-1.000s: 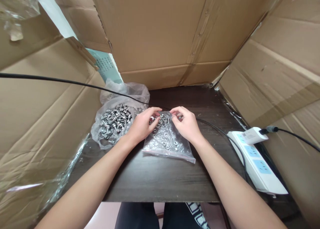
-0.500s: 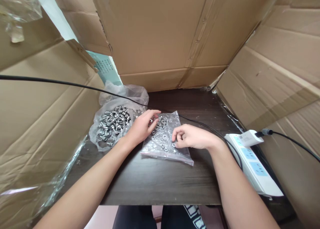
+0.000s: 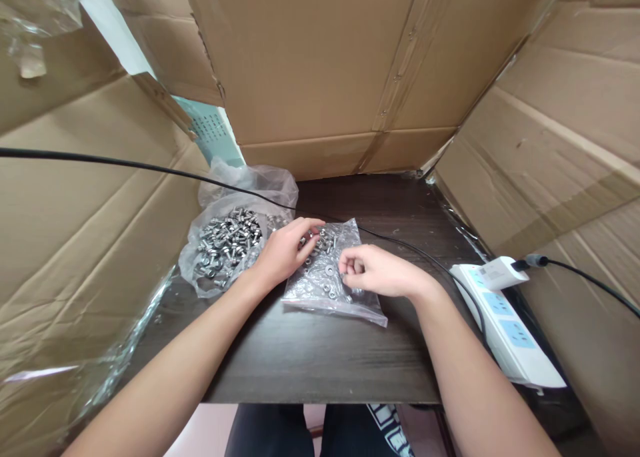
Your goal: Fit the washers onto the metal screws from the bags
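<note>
A small clear plastic bag [image 3: 320, 292] with several loose washers and nuts lies flat on the dark wooden table [image 3: 320, 367]. My left hand [image 3: 284, 250] rests on the bag's upper left corner, fingertips pinching its top edge. My right hand [image 3: 381, 272] hovers over the bag's right half with its fingers curled and the tips pinched together. Whether they hold a small part is too small to tell. To the left an open clear bag of screws [image 3: 227, 240] holds a heap of metal screws.
Cardboard walls [image 3: 320, 64] enclose the table at the back and on both sides. A white power strip [image 3: 507, 327] with a white adapter [image 3: 495, 272] plugged in lies at the right edge. A black cable [image 3: 125, 164] runs across from the left, behind the bags.
My right hand left the bag's top edge, dropped to the bag's middle right, then drew its fingers together. My left hand stayed at the top left corner.
</note>
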`<action>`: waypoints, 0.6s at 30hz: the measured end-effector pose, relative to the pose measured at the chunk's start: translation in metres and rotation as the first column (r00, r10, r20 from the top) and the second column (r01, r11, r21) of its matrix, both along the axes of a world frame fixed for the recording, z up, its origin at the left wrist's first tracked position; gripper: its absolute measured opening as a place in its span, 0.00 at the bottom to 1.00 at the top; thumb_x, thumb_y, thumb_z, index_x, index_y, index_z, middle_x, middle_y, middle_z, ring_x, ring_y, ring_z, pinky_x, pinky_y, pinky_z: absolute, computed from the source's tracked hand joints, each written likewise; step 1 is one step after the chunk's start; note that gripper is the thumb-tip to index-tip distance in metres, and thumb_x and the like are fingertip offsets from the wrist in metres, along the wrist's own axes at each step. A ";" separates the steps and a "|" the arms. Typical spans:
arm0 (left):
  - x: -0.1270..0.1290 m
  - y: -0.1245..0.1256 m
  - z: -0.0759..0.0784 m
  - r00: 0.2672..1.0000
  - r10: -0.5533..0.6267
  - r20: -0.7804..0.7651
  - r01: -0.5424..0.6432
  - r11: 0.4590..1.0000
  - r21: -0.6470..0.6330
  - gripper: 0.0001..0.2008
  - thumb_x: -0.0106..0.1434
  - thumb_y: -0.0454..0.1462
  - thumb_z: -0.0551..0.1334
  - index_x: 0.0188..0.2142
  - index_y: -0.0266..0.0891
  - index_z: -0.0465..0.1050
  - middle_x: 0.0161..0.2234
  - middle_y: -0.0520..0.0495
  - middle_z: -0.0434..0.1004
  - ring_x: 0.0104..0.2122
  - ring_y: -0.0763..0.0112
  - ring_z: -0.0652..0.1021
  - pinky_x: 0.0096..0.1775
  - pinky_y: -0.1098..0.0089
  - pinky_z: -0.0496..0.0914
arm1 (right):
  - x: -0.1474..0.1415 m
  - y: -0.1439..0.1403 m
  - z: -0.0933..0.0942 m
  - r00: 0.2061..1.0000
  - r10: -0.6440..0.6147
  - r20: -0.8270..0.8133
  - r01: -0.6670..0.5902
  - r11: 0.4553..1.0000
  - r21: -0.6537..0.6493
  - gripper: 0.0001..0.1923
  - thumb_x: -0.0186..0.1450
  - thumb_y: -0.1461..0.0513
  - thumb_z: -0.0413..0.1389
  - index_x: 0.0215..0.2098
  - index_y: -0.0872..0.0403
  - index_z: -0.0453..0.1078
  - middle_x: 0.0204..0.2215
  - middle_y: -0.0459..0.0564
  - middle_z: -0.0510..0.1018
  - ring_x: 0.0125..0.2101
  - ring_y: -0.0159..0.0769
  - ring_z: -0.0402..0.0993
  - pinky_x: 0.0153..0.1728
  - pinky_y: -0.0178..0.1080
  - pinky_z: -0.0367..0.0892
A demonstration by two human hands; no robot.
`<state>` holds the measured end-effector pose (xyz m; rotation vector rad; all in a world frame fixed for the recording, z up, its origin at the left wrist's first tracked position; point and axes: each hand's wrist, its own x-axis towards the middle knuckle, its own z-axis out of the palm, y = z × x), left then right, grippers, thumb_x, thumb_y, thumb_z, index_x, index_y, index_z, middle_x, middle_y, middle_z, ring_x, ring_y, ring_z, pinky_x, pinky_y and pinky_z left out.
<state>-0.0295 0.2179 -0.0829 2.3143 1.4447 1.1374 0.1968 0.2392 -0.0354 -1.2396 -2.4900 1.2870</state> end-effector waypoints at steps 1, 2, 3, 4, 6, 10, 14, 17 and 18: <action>0.001 0.000 0.000 1.000 -0.010 0.008 0.010 1.000 -0.002 0.12 0.72 0.34 0.60 0.54 0.41 0.72 0.43 0.46 0.80 0.39 0.67 0.81 0.41 0.67 0.76 | -0.002 0.002 -0.003 0.995 -0.055 -0.083 0.059 0.997 0.043 0.05 0.56 0.68 0.56 0.30 0.53 0.70 0.23 0.41 0.72 0.25 0.30 0.66 0.29 0.33 0.61; 0.001 0.000 0.000 1.000 -0.022 0.019 0.022 1.000 -0.005 0.13 0.72 0.34 0.60 0.55 0.41 0.72 0.44 0.46 0.79 0.39 0.67 0.80 0.40 0.67 0.76 | -0.005 0.003 -0.007 0.978 -0.115 -0.174 0.132 0.987 0.088 0.04 0.57 0.67 0.56 0.31 0.53 0.69 0.24 0.42 0.73 0.26 0.31 0.69 0.31 0.34 0.63; 0.002 0.000 0.000 0.999 -0.035 0.033 0.035 0.999 -0.008 0.13 0.72 0.34 0.60 0.55 0.41 0.72 0.44 0.46 0.79 0.39 0.67 0.80 0.40 0.68 0.77 | -0.008 0.005 -0.011 0.946 -0.181 -0.269 0.222 0.966 0.132 0.03 0.58 0.65 0.56 0.31 0.53 0.69 0.26 0.43 0.75 0.28 0.32 0.71 0.33 0.35 0.65; 0.003 -0.001 0.000 0.998 -0.046 0.046 0.046 0.999 -0.010 0.13 0.72 0.34 0.60 0.55 0.40 0.72 0.43 0.46 0.79 0.39 0.67 0.80 0.40 0.68 0.77 | -0.012 0.007 -0.016 0.905 -0.234 -0.354 0.304 0.940 0.155 0.03 0.58 0.64 0.57 0.31 0.53 0.69 0.28 0.45 0.76 0.30 0.33 0.72 0.35 0.35 0.67; 0.004 -0.001 -0.001 0.996 -0.057 0.064 0.058 0.998 -0.012 0.13 0.71 0.34 0.60 0.55 0.40 0.71 0.43 0.46 0.79 0.39 0.68 0.80 0.39 0.68 0.77 | -0.020 0.009 -0.026 0.824 -0.316 -0.471 0.429 0.891 0.152 0.04 0.58 0.62 0.58 0.32 0.52 0.69 0.29 0.46 0.77 0.29 0.33 0.74 0.36 0.37 0.70; 0.006 -0.001 -0.002 0.994 -0.080 0.070 0.080 0.997 -0.005 0.13 0.71 0.33 0.60 0.54 0.40 0.71 0.43 0.45 0.78 0.40 0.67 0.80 0.40 0.68 0.78 | -0.031 0.010 -0.039 0.741 -0.389 -0.547 0.537 0.832 0.137 0.05 0.57 0.60 0.60 0.30 0.52 0.71 0.27 0.47 0.79 0.28 0.36 0.77 0.35 0.39 0.72; 0.007 -0.002 -0.002 0.992 -0.098 0.082 0.099 0.995 -0.011 0.13 0.71 0.34 0.60 0.55 0.40 0.71 0.44 0.45 0.79 0.42 0.67 0.80 0.41 0.67 0.78 | -0.035 0.008 -0.042 0.713 -0.410 -0.569 0.553 0.828 0.097 0.05 0.56 0.60 0.61 0.30 0.52 0.73 0.27 0.47 0.81 0.28 0.36 0.79 0.35 0.39 0.74; 0.007 -0.002 -0.002 0.993 -0.096 0.071 0.097 0.995 -0.015 0.14 0.71 0.34 0.60 0.55 0.40 0.71 0.44 0.44 0.79 0.42 0.66 0.80 0.41 0.67 0.77 | -0.036 0.006 -0.043 0.697 -0.415 -0.585 0.541 0.839 0.049 0.06 0.55 0.60 0.61 0.31 0.53 0.74 0.28 0.48 0.81 0.29 0.36 0.80 0.35 0.39 0.75; 0.007 -0.002 -0.002 0.994 -0.093 0.066 0.094 0.995 -0.015 0.14 0.71 0.34 0.60 0.55 0.40 0.71 0.44 0.44 0.79 0.42 0.66 0.80 0.41 0.67 0.77 | -0.036 0.006 -0.042 0.692 -0.414 -0.591 0.532 0.846 0.030 0.06 0.55 0.60 0.62 0.31 0.53 0.74 0.28 0.48 0.82 0.29 0.36 0.80 0.35 0.39 0.75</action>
